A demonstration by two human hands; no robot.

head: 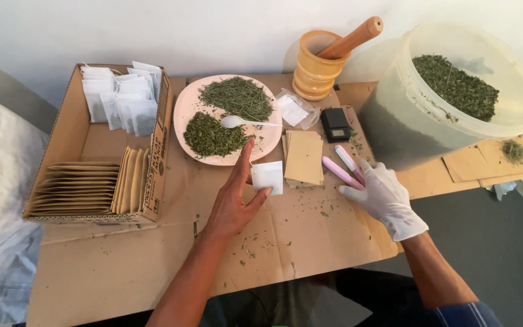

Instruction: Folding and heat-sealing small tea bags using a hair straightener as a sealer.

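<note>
Small white square paper sachet (pixel 267 176) lay flat on the brown cardboard-covered tabletop (pixel 152 266), near its middle, just below the rim of the pink round plate (pixel 184 109) that held two heaps of dried green herb. I had my bare left hand (pixel 232 203) on it, thumb pressed to its lower left corner and index finger stretched toward the plate, the hand mostly open and pinning the sachet without gripping it; I judge that kept the light paper from sliding. Being nearly square, the sachet had no clear long axis; its edges ran roughly square to the tabletop's near edge. My right hand (pixel 385 197), in a white glove, rested fingers spread on the pink slim sealing tool (pixel 344 168), which pointed toward the far left. Beside it sat a stack of tan paper envelopes (pixel 303 158), handy to both hands.
</note>
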